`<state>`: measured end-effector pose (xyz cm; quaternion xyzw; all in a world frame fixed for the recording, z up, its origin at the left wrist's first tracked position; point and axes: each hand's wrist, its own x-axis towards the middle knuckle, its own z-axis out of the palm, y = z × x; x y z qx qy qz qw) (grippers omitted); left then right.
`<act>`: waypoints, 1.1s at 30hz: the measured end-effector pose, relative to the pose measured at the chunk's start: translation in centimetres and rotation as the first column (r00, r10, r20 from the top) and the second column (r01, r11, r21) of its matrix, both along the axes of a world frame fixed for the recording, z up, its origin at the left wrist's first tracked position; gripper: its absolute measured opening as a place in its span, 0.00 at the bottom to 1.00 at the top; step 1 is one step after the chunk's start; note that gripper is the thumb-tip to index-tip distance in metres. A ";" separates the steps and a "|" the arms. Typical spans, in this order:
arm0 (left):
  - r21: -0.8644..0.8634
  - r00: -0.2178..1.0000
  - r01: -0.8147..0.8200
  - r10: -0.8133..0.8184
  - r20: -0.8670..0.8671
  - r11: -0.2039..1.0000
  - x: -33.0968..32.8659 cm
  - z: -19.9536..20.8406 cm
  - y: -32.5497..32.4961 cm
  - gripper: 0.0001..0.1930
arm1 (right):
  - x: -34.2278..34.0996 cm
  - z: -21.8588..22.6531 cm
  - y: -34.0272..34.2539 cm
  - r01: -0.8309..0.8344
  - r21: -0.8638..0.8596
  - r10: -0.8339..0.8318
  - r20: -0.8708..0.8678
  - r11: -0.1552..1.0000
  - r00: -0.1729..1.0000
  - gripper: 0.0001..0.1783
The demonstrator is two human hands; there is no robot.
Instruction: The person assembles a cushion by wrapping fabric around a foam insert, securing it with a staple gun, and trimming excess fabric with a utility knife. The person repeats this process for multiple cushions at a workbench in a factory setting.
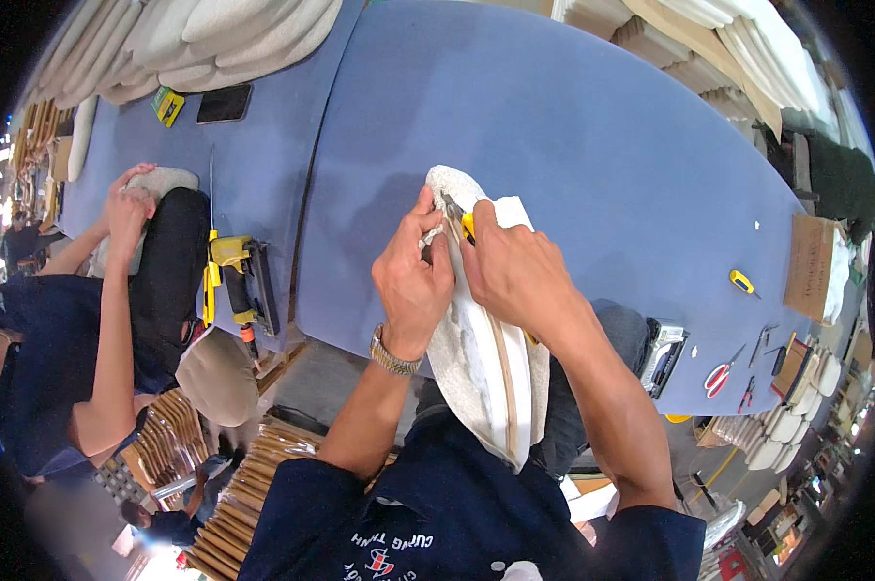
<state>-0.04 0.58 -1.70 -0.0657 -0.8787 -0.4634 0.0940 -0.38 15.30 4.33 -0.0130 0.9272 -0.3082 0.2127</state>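
Observation:
An upholstered pad [464,373] covered in off-white textured fabric stands on edge across my lap and the table's front edge. Along its length runs a bare strip of brown board. My left hand [414,283], with a metal-band watch at the wrist, pinches the fabric near the pad's far end. In my right hand [517,266] is a yellow-handled tool [468,228] with a grey metal tip. The tip touches the fabric edge beside my left fingers. My right fingers hide most of the tool, so its exact kind does not show.
Blue-covered table [554,126]. To my right lie a stapler [663,358], red-handled scissors [718,380] and a yellow screwdriver [742,282]. A yellow nail gun [239,276] and a phone [225,104] lie left. A co-worker [60,358] handles another pad there. Pads [225,44] are stacked far left.

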 end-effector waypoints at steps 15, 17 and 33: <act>0.056 1.000 -0.016 0.017 -0.019 0.998 -0.2 -0.4 0.0 0.09 | -0.3 -0.1 -0.5 -0.020 0.077 0.018 0.037 0.997 0.999 0.16; 0.074 1.000 -0.021 0.020 0.010 0.997 -0.1 -0.4 0.0 0.09 | -0.7 0.2 -0.1 -0.041 0.056 0.037 0.073 0.998 0.997 0.17; 0.200 0.998 -0.054 0.049 0.033 0.978 -0.3 -0.7 0.3 0.08 | -1.2 -0.4 0.3 -0.085 0.003 0.084 0.084 0.996 0.993 0.16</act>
